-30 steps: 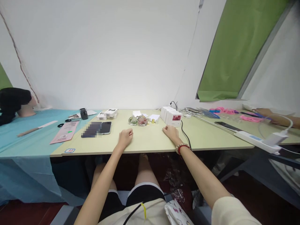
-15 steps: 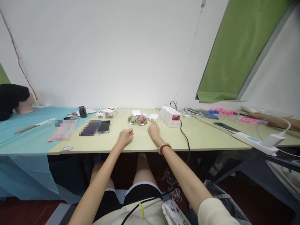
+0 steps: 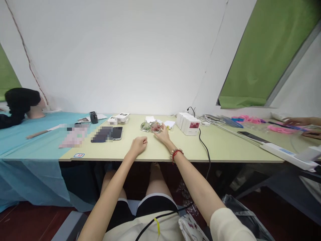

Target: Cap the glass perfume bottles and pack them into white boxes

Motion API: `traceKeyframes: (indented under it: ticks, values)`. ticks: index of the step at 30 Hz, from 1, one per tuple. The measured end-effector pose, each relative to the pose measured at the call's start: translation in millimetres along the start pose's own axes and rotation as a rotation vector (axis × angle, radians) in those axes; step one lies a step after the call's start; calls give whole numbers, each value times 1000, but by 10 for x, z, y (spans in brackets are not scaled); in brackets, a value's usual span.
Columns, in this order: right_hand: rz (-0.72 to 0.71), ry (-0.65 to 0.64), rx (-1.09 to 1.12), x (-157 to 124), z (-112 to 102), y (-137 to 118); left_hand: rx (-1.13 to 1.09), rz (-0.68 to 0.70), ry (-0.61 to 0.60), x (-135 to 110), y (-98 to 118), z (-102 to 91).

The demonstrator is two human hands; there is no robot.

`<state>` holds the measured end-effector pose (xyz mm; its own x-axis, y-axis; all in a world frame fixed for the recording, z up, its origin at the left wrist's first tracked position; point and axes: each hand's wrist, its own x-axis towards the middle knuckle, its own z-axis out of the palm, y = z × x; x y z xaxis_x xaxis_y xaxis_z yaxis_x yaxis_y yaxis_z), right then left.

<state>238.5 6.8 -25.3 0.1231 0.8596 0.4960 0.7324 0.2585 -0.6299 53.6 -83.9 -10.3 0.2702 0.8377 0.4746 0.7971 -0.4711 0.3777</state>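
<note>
My right hand (image 3: pixel 163 134), with a beaded bracelet and red cord at the wrist, has its fingers and thumb around the right side of a round clear bottle with pink contents (image 3: pixel 155 127). Just left of that stands a similar round clear bottle with green contents (image 3: pixel 145 126). Small gold-coloured pieces (image 3: pixel 168 128) lie behind and right of my fingers, partly hidden. White papers (image 3: pixel 150 119) lie behind the bottles. My left hand (image 3: pixel 139 145) rests on the table as a loose fist, apart from the bottles, with nothing visible in it.
White boxes (image 3: pixel 192 126) stand to the right, a black cable (image 3: pixel 205 144) running past them. A phone (image 3: pixel 117 133) and small white boxes (image 3: pixel 122 116) lie left. Far right are a power strip (image 3: pixel 288 155), pink strands (image 3: pixel 277 129) and another person's hands (image 3: pixel 298 121).
My right hand has shifted from the small gold-coloured pieces leftward to the pink bottle and taken hold of it. My left fist stays put. The view has turned slightly left.
</note>
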Motion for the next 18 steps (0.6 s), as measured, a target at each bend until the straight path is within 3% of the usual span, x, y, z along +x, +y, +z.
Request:
traceKeyframes:
  ticks: [3,8,14,18]
  values:
    - [27,64,55,13,8,42,6,-15,-9,-3,7,-10]
    - [35,-18,89,-8,-2,32,-12,0,-3,1,-7,1]
    - [69,-1,-163,-113,-59,-106,-28,-10,38,2,-35,39]
    - [59,-26,-148,-138,-78,-138,-58,-6,65,4,-35,55]
